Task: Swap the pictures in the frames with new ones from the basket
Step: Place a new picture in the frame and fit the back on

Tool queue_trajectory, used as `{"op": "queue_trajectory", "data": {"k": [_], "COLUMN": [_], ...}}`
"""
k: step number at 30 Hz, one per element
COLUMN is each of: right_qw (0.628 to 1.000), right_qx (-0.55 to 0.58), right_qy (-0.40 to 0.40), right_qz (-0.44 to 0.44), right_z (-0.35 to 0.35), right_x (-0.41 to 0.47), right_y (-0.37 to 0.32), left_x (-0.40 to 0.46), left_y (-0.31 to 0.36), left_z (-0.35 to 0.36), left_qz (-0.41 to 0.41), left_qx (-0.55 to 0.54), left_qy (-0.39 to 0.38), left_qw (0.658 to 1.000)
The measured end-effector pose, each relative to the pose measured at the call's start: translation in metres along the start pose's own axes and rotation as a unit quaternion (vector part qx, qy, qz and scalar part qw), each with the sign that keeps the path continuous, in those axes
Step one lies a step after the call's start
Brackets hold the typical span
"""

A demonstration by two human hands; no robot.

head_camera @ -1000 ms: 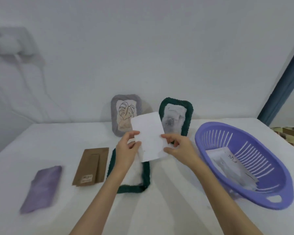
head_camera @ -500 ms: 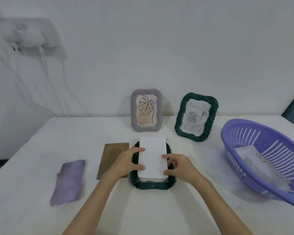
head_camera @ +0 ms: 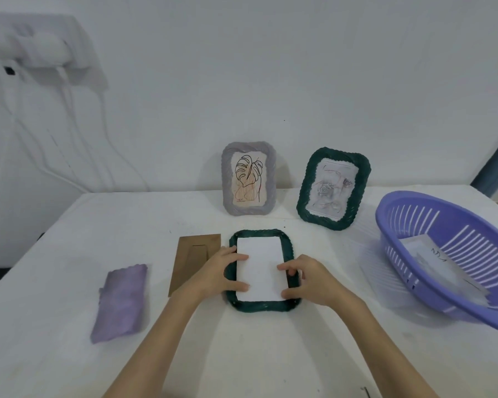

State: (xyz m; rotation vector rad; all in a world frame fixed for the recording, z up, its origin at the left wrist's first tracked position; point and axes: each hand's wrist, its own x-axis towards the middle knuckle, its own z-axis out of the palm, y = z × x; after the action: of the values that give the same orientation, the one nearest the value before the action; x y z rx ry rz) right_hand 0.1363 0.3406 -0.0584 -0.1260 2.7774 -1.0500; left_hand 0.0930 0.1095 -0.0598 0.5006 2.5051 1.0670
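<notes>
We look down on a white table (head_camera: 270,354) where a dark green frame (head_camera: 260,305) lies flat, face down, a white sheet (head_camera: 260,265) seated inside its rim. Our left hand (head_camera: 216,275) rests on the frame's left edge, thumb and fingertips pressing onto the sheet's left margin. Our right hand (head_camera: 311,280) sits at the frame's right edge, fingers bent and tips touching the sheet's right margin; we cannot tell for sure whether they pinch the paper's edge or only press on it.

Just left of the frame lies a brown backing board (head_camera: 190,254), partly under our left wrist, and farther left a purple cloth (head_camera: 121,303).

Against the wall stand two more frames: a grey frame (head_camera: 249,179) with a leaf drawing, and a second dark green frame (head_camera: 332,188) holding a pale rose sketch, tilted back.

At the right, a purple slatted basket (head_camera: 414,234) holds several loose pictures (head_camera: 431,254), well apart from our hands.
</notes>
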Motion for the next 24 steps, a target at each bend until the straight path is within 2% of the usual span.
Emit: {"op": "queue_trajectory", "data": {"k": [3,5,9,15,16,18,20,22,24], "right_qw": [0.997,0.995,0.991,0.991,0.991,0.990,0.988,0.988,0.989], "right_qx": [0.022,-0.015,-0.105,-0.111,-0.111,-0.111,-0.115,-0.120,-0.119], "right_qy": [0.079,0.102,0.078,0.068,0.070,0.083,0.099,0.098,0.089], "right_qz": [-0.003,-0.002,0.011,0.019,0.019,0.019,0.020,0.021,0.023], "right_z": [0.000,0.004,0.012,0.017,0.017,0.016,0.016,0.017,0.019], "right_x": [0.001,0.002,0.004,0.005,0.005,0.005,0.004,0.003,0.003], "right_y": [-0.003,-0.005,-0.005,-0.002,-0.002,-0.002,-0.001,-0.001,-0.001], "left_x": [0.001,0.002,0.006,0.005,0.003,-0.002,-0.009,-0.015,-0.018], "left_y": [0.000,0.000,-0.002,-0.006,-0.007,-0.012,-0.020,-0.031,-0.037], "left_z": [0.000,-0.001,0.001,0.002,0.003,0.004,0.004,0.006,0.010], "left_qz": [0.006,0.011,0.010,0.020,0.028,0.014,-0.075,-0.161,-0.188], "left_qx": [0.003,0.019,0.041,0.038,0.044,0.091,0.110,0.098,0.098], "left_qy": [0.001,-0.005,-0.013,-0.001,0.041,0.209,0.354,0.378,0.371], "left_qw": [1.000,1.000,0.999,0.999,0.998,0.973,0.926,0.906,0.904]}}
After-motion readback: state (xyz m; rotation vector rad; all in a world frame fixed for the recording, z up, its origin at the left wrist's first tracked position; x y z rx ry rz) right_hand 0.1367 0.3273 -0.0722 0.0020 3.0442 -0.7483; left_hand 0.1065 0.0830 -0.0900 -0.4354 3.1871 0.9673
